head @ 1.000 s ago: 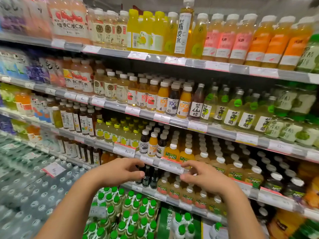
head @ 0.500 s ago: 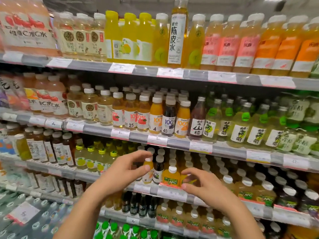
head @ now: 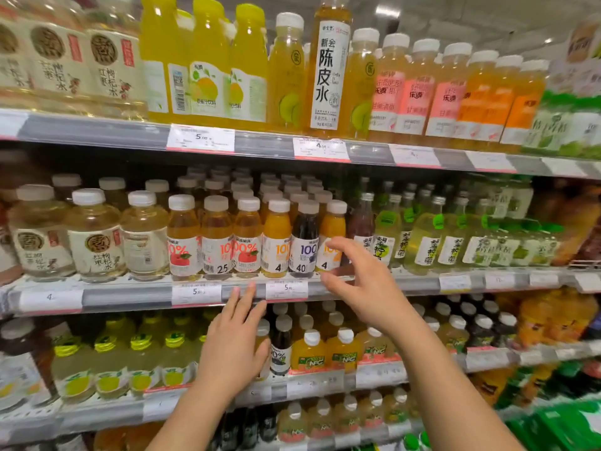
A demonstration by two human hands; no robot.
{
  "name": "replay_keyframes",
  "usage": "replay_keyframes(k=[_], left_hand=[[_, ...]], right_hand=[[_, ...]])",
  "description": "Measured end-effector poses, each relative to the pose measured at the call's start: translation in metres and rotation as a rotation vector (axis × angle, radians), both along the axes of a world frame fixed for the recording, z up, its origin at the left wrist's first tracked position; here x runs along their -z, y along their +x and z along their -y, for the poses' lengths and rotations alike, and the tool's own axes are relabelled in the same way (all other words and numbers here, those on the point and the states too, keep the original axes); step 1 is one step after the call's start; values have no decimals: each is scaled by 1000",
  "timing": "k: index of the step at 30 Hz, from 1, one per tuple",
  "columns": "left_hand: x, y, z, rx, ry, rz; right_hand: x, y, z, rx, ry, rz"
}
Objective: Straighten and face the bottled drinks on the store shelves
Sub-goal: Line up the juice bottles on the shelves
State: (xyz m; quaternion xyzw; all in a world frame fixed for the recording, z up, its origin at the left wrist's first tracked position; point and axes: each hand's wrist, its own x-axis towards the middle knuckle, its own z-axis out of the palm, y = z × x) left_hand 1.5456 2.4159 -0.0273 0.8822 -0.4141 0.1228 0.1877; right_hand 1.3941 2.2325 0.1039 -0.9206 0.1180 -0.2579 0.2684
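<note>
Juice bottles (head: 276,239) mid-frame, middle shelf (head: 130,296). Right hand (head: 361,281) spread wide beside orange bottle (head: 333,236), holding nothing; left hand (head: 232,343) flat, empty. Bottles likely full, rigid, slick; grip the body.

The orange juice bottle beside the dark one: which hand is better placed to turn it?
Right hand: its open fingers already frame the orange juice bottle. The left hand sits lower, at the shelf rail.
</note>
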Motion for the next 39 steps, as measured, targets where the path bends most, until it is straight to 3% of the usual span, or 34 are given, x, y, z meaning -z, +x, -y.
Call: replay_keyframes(k=[9, 13, 19, 25, 33, 39], left_hand=[[7, -7, 4, -72, -68, -11], [3, -15, 11, -146, -90, -18], [4, -19, 19, -207, -121, -33], [-3, -23, 19, -225, -123, -68], [-3, -18, 12, -174, -117, -88], [5, -17, 13, -124, -133, -84]], right_hand=[[-45, 78, 6, 186, -339, -164], [-36, 86, 13, 220, -425, -57], [-38, 80, 27, 184, -338, 81], [-24, 57, 38, 11, -177, 199], [9, -7, 53, 63, 38, 397], [38, -43, 48, 100, 72, 293]])
